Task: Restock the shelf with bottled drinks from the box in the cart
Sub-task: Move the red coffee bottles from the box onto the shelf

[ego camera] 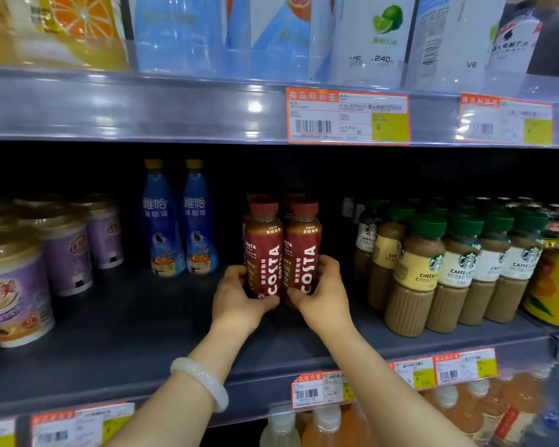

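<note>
Left hand (236, 298) gripping left Costa bottle (262, 250), right hand (323, 295) gripping right Costa bottle (302, 250), both upright and touching on dark shelf (126, 317), between blue bottles (179, 221) and Starbucks bottles (449, 269)

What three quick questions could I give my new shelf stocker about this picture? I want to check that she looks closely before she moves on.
1. True or false: the left hand and the right hand each grip the lower part of a red Costa bottle, the left Costa bottle and the right Costa bottle.
2. Which stands directly to the right of the Costa bottles? A) blue bottles B) green-capped Starbucks bottles C) purple cups
3. On which wrist is the white bangle?

Key: 1 true; 2 B; 3 left.
</note>
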### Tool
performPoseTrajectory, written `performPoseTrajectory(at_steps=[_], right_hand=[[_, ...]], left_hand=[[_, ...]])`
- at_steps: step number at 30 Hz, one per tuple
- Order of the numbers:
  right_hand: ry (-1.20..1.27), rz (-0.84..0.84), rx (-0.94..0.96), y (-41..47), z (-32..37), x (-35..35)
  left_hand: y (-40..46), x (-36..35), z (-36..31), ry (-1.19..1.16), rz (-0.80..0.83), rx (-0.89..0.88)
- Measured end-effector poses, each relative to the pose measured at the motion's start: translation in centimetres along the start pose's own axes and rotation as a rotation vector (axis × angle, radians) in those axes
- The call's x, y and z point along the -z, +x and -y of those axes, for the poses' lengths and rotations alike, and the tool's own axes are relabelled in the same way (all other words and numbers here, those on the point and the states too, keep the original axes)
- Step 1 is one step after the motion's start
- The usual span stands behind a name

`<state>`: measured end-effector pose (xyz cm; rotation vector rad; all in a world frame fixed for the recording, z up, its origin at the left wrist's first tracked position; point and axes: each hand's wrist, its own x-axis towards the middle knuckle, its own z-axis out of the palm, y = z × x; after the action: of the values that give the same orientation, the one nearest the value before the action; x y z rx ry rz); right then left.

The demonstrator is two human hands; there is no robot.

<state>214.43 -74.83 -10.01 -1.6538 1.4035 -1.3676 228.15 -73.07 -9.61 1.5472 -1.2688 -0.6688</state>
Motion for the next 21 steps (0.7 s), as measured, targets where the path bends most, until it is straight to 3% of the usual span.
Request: performPoseTrajectory(at_steps=[21], right_hand=[[-0.076, 0.036, -0.020, -0.30, 0.39, 0.11]], left_hand=[[0.01, -0.01, 0.27, 0.135, 0.001, -0.028]])
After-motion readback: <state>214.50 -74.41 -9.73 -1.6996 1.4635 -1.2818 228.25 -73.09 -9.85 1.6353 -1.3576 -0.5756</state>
